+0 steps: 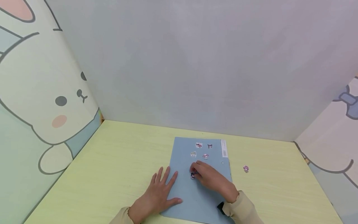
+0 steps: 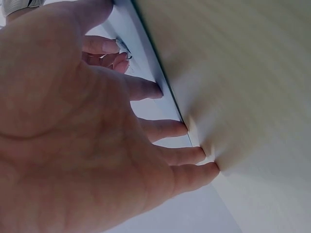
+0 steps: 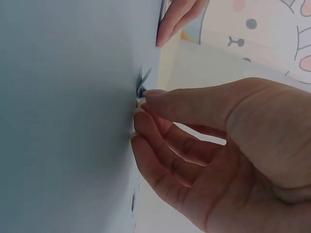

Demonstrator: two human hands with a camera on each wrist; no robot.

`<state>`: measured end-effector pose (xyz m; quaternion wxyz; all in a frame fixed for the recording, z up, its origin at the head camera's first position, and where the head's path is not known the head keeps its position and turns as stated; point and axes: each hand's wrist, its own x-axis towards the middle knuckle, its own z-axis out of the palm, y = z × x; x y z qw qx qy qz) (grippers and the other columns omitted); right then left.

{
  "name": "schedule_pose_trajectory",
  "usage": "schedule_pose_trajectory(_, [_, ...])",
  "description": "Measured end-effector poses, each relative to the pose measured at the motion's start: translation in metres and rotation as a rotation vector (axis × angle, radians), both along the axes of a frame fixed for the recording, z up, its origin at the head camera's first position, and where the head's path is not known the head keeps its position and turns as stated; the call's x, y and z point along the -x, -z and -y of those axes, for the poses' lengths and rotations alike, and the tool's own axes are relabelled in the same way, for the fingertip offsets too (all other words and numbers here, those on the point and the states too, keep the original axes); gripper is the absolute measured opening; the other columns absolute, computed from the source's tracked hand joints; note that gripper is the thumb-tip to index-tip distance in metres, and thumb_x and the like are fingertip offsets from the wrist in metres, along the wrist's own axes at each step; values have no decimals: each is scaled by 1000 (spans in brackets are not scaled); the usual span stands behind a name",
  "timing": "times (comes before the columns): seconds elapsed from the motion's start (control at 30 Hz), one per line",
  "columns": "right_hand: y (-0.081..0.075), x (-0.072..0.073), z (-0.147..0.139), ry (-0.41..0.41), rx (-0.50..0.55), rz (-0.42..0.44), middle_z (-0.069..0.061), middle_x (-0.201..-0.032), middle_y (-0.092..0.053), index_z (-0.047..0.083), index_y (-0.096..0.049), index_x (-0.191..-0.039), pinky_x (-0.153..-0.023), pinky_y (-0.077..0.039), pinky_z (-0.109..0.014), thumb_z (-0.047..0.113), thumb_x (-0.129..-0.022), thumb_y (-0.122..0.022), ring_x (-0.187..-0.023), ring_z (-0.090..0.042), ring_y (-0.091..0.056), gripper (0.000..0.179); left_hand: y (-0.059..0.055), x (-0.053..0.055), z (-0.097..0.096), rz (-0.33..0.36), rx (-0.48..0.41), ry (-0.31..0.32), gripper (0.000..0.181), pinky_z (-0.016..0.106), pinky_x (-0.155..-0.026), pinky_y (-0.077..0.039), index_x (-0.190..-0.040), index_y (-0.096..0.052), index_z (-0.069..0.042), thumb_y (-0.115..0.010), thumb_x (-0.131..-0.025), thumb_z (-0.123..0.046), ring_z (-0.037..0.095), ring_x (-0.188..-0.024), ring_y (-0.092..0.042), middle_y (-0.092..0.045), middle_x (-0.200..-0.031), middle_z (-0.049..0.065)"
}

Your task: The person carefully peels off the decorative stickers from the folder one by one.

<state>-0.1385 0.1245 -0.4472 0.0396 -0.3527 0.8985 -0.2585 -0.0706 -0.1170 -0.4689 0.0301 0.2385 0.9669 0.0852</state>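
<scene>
A blue board [image 1: 183, 202] lies on the table, with several small cartoon stickers [image 1: 205, 156] on its upper half. My right hand [image 1: 209, 177] pinches a dark-and-white cartoon sticker [image 1: 193, 175] between thumb and fingers, low over the middle of the board. In the right wrist view, part of that sticker [image 3: 145, 82] stands up from the board beside the thumb tip. My left hand [image 1: 158, 194] is spread with straight fingers across the board's left edge. Its thumb lies over the board, and some fingertips reach onto the table in the left wrist view.
A pink-and-purple sticker [image 1: 245, 168] lies on the pale yellow table [image 1: 279, 186] right of the board. A white barcode label [image 1: 224, 148] is at the board's top right corner. A grey wall [image 1: 195, 68] stands behind, with cartoon-printed panels [image 1: 42, 93] at both sides.
</scene>
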Motion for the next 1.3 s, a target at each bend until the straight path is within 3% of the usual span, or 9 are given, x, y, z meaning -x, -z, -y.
schedule_pose_trajectory(0.7, [6,1,7,73,10,-32,3,-84,-54,9,-63,-93,-70,-50,-25,-2,-94,-71,-76,-8,-51,13,-2,1,-1,36,0,-2,91,65,-107,-37,-155,-43,-8,-60,-90,-70,51,-144,-33,-35,-159,25])
schedule_pose_trajectory(1.3, [1,2,5,30,8,-12,3,-83,-56,7,-63,-93,-73,-50,-26,-3,-95,-68,-77,-9,-50,11,2,1,0,38,-7,-2,91,65,-107,-36,-155,-43,-8,-61,-90,-69,52,-143,-33,-35,-159,26])
